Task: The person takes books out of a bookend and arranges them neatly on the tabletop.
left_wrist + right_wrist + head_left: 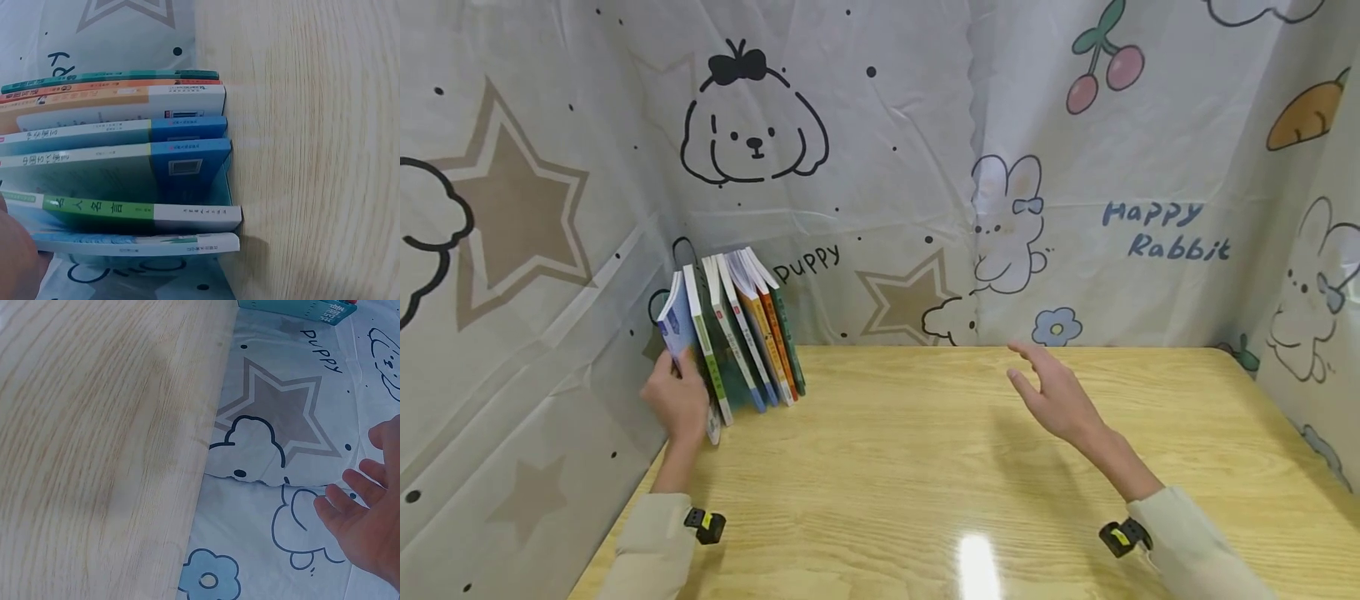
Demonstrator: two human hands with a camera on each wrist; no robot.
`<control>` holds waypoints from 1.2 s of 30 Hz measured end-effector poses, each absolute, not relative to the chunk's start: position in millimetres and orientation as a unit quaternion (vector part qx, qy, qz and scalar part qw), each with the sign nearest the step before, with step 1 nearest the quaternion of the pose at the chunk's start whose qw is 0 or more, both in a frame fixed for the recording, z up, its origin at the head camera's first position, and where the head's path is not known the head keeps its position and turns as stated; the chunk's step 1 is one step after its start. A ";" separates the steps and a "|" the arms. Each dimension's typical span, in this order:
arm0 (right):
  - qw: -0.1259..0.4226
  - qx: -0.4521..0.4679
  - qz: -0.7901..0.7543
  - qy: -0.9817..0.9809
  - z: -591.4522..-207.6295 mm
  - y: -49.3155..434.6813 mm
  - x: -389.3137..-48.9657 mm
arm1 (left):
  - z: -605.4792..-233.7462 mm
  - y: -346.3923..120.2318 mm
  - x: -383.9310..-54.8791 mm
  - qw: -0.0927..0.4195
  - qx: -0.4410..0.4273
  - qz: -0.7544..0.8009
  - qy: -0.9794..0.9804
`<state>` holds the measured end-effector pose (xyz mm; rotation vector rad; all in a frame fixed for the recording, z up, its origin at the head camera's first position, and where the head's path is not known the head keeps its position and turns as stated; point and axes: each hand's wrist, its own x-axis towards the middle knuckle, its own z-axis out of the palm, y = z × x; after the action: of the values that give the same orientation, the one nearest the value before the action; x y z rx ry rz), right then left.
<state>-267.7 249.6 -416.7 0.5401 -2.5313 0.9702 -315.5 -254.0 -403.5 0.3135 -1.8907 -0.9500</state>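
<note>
- Row of books stands at the table's far left corner, leaning left against the curtain.
- Left hand grips the outermost book, apparently propping the row.
- Right hand hovers mid-table, fingers relaxed, holding nothing.

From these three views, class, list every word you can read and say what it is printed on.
"puppy": on the curtain, beside the row of books.
"Happy Rabbit": on the curtain, right of the rabbit drawing.
Book spines: printed characters and small labels, too blurred to read surely in any view.
No other readable text.
</note>
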 end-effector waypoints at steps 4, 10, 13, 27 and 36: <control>0.191 0.191 0.346 -0.898 -415.5 248.4 -267.1 | -401.4 -257.9 -310.9 0.496 0.142 -0.380 -0.768; 0.197 0.196 0.350 -0.895 -411.4 246.7 -267.2 | -392.7 -256.8 -299.9 0.514 0.142 -0.377 -0.757; 0.197 0.198 0.350 -0.894 -411.6 246.1 -267.1 | -385.7 -254.5 -294.4 0.530 0.131 -0.373 -0.750; 0.218 0.198 0.369 -0.882 -416.2 248.3 -267.6 | -354.6 -254.6 -271.5 0.593 0.093 -0.351 -0.719; 0.233 0.198 0.376 -0.874 -417.3 247.0 -268.3 | -333.3 -250.1 -254.3 0.615 0.093 -0.369 -0.690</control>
<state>-268.3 247.0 -417.3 0.5441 -2.4015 1.0336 -254.3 -250.1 -333.3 0.2131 -1.5904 -0.8508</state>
